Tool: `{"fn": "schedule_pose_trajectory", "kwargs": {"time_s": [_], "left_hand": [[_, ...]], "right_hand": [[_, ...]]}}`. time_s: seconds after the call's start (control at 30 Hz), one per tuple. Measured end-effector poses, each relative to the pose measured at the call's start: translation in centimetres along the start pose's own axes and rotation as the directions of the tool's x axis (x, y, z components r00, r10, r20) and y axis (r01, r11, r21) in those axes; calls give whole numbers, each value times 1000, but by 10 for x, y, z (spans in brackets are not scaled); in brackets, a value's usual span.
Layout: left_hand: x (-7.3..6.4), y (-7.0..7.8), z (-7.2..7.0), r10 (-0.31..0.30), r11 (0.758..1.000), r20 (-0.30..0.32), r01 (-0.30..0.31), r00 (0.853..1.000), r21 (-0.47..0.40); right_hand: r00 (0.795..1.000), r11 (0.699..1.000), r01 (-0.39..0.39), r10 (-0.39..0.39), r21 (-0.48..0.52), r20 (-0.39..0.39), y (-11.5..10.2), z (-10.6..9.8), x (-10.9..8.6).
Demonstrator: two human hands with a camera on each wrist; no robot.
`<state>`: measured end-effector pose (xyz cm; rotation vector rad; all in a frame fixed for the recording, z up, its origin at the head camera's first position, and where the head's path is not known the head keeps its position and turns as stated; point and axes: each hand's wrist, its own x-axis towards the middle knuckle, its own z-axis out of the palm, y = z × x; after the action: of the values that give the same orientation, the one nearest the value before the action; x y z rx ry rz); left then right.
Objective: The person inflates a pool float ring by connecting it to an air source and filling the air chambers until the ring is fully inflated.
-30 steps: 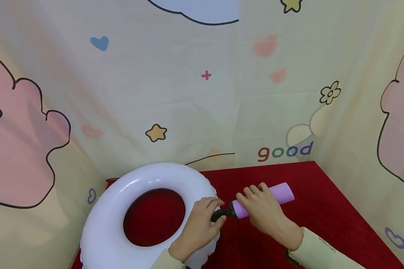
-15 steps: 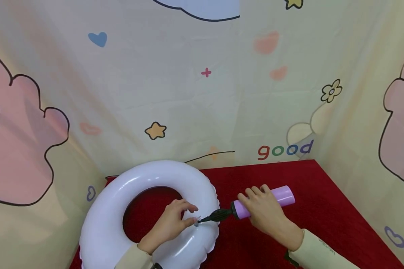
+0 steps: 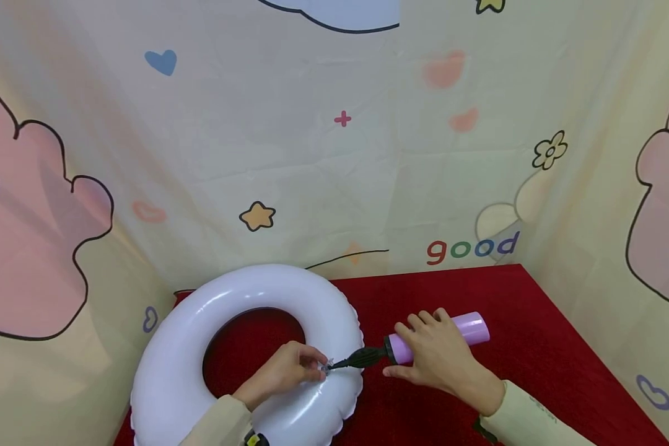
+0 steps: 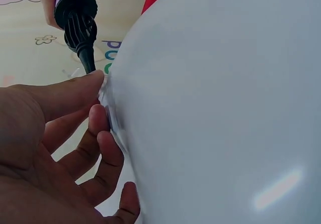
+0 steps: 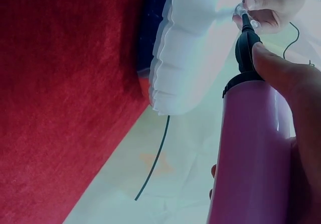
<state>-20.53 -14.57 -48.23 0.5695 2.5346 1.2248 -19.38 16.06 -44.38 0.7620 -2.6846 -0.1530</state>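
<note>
A white inflatable swim ring (image 3: 173, 359) lies on the red surface at the left, rounded and plump with a wrinkled outer seam. My left hand (image 3: 287, 371) reaches over it and pinches the clear valve (image 3: 326, 367) on its right side between thumb and fingers. My right hand (image 3: 443, 359) grips the purple barrel of a hand pump (image 3: 471, 328). The pump's black ribbed nozzle (image 5: 246, 50) points left, its thin tip at the valve. In the right wrist view, the right thumb (image 5: 271, 66) lies along the black nozzle base. The left fingers (image 4: 108, 158) curl beside the ring's surface.
The red-covered table (image 3: 535, 371) extends to the right of the ring. Pale cartoon-printed cloth (image 3: 312, 155) hangs behind and on both sides, close to the table's far edge. The ring's back edge stands near that cloth.
The left hand has moved left from the pump's black nozzle to the valve and closed its fingers on it. The nozzle's thin tip came into view. The right thumb has spread away from the barrel.
</note>
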Motion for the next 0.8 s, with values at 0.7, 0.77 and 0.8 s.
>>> {"fn": "schedule_pose_trajectory", "kwargs": {"time_s": [0.7,0.77,0.8], "left_hand": [[4,-10,7,37,999,-32,-37,999,-3],[4,-9,7,39,999,-31,-39,999,0],[4,-9,7,41,999,-31,-41,999,1]], "right_hand": [[984,988,157,-156,5,-90,-13,13,1],[982,987,163,-162,1,-93,-13,13,2],[981,985,170,-169,-4,-96,-13,13,3]]}}
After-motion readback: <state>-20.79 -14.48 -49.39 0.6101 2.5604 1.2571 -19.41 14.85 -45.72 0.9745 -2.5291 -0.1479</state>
